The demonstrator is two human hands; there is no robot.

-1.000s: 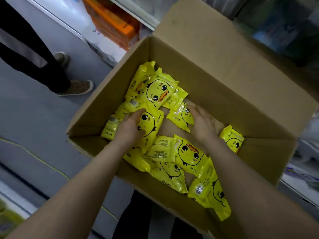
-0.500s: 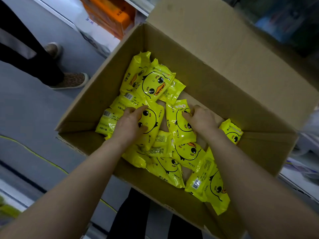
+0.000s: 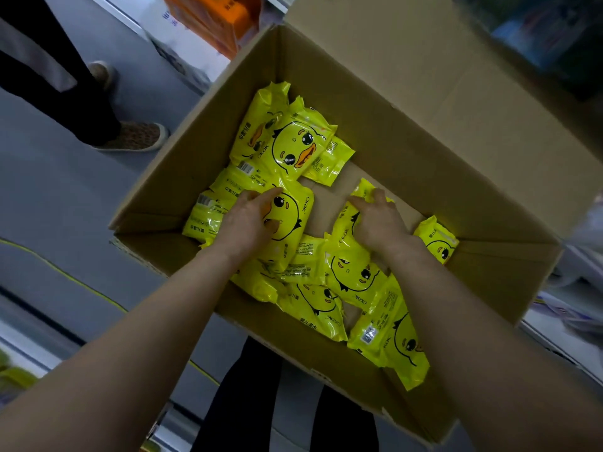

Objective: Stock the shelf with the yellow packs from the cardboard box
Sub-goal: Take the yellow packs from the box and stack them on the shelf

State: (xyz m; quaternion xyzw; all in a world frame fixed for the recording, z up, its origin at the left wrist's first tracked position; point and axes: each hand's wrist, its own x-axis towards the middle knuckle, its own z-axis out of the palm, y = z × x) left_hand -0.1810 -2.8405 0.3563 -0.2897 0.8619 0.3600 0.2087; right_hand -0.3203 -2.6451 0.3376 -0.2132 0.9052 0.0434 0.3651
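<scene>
While left hand still grips one pack, right hand now clutches another pack.

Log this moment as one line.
phase: grasping | left hand: grips left pack | right hand: grips right pack | box: more packs inside

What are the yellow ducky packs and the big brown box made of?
The yellow packs look like thin, glossy plastic film: they catch bright glints, wrinkle, and have crimped ends. The cardboard box looks like plain brown cardboard with a dull, matte finish: it folds into stiff flaps along creases and shows no shine.
</scene>
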